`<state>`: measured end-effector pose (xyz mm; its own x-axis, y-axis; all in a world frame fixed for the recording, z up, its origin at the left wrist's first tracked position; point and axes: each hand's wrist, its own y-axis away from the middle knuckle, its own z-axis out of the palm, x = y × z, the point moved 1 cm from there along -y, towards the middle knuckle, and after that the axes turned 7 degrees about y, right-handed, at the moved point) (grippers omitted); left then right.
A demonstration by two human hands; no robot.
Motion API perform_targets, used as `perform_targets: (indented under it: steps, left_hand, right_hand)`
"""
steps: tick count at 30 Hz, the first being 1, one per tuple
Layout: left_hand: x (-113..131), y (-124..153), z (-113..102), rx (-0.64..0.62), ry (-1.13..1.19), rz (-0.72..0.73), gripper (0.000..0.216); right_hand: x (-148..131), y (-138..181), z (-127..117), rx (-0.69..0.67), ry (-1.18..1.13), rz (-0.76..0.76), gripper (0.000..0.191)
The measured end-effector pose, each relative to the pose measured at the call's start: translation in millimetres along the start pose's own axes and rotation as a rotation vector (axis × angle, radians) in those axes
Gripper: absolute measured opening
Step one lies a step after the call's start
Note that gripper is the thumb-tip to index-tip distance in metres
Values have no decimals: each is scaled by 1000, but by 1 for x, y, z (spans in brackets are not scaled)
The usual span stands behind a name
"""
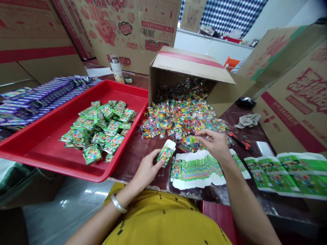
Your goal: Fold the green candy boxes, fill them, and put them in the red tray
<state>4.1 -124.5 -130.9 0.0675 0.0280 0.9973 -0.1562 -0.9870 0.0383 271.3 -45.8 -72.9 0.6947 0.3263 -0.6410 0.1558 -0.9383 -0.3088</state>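
Observation:
My left hand [150, 167] grips a small green printed carton [166, 153] between thumb and fingers, its white top flap standing up. At the near side of a heap of clear candy packets [176, 117], my right hand [214, 144] is closed in a pinch on one candy packet [190, 140]. Just below that hand lies a fanned row of flattened green cartons [199, 169] with white edges. To the left, a red tray [38, 145] bears a pile of filled-looking green cartons [100, 126].
The candy spills from a cardboard box [189, 64] lying on its side. A red-and-black cutter [240, 141], a crumpled cloth [247, 120] and more flat carton sheets [288, 173] lie at the right. A flask [117, 69] stands behind the tray; purple packs [43, 98] lie left.

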Motion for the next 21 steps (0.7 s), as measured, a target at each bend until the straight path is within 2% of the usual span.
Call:
perform_targets:
  steps: [4,6,9,15,19,21]
  left_hand:
    - [10,2,8,-50,-123,35,37]
    - [14,4,9,-50,-162,59,35]
    - [16,6,7,-52,-177,77,32]
    - [19,8,6,-52,-69,50,34]
    - [21,7,11,-19,-35,88,31]
    - [21,6,12,10,52,104,37]
  right_hand:
    - [-48,1,10,-105,155,-252,10]
    - [-61,1,13,-167,279,-382,12]
    - [-68,-1,13,-219,429,-479,14]
    - [-74,2,21,-292,467,-547,15]
    - [-84,8,30,-308,270,-500,20]
    - [-86,11,29,-227,126,-391,24]
